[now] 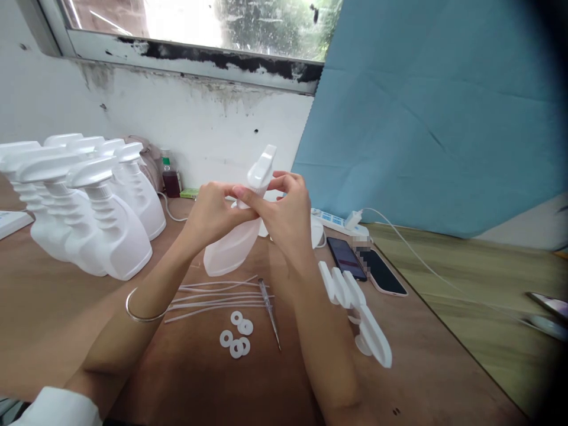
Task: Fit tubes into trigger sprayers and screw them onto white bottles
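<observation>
A white spray bottle [231, 254] is held tilted above the table, its spray head [261, 168] pointing up and away. My left hand [213, 210] is closed around its neck, thumb and fingers at the collar. My right hand [286, 207] grips the same collar from the right, thumb across the front; the collar is mostly hidden by the fingers. Below the hands lie several thin white tubes [213, 307] and a clear-handled screwdriver [268, 305]. Nearer to me is a small group of white ring washers [249, 327].
Several white spray bottles [124, 242] with heads on stand at the left. White plastic pieces [375, 337] lie at the right, near two phones [384, 272] and a power strip [332, 222]. A dark bottle [171, 182] stands by the wall. The table edge runs along the right.
</observation>
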Tool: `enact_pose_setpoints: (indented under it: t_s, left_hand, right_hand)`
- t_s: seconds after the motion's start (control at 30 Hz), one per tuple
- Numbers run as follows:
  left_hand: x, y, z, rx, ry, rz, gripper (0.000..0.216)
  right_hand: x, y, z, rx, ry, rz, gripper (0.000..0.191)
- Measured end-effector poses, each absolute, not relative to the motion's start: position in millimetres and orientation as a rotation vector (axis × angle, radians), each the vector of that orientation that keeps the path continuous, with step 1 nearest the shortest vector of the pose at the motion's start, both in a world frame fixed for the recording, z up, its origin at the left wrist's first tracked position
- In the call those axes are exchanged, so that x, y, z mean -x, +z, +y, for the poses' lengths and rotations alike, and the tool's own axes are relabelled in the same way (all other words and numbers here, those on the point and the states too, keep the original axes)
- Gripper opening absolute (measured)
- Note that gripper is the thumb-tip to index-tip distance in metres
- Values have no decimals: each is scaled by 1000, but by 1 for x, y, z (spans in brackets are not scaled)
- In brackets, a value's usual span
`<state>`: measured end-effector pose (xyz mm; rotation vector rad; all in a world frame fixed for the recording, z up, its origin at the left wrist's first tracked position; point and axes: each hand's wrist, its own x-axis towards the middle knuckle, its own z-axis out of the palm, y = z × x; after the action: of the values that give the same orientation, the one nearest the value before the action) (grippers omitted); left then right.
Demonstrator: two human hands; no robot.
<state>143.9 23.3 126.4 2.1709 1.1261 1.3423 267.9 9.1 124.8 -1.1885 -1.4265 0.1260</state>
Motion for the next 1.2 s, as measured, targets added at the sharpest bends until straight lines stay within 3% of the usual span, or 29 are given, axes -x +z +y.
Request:
enact_pose_setpoints:
  t_s: [0.23, 0.53, 0.8, 1.03, 1.2]
  left_hand:
    - [-140, 132, 23, -2129, 1261, 1053, 19]
    - [-141, 127, 26, -2171, 1275, 1101, 16]
    - [-141, 131, 23, -2158, 1274, 1083, 20]
    - [-139, 125, 29, -2183, 1292, 1094, 18]
    - [-139, 125, 30, -2190, 1286, 1081, 16]
  right_hand:
    - [-270, 133, 4, 1019, 325, -1615, 15]
    - [-262, 125, 9, 1185, 192, -1444, 37]
    - [-265, 132, 0, 1139, 180, -1570, 17]
    - [-258, 127, 3, 1229, 135, -1492, 31]
    - [-259, 127, 4, 1258, 134, -1465, 29]
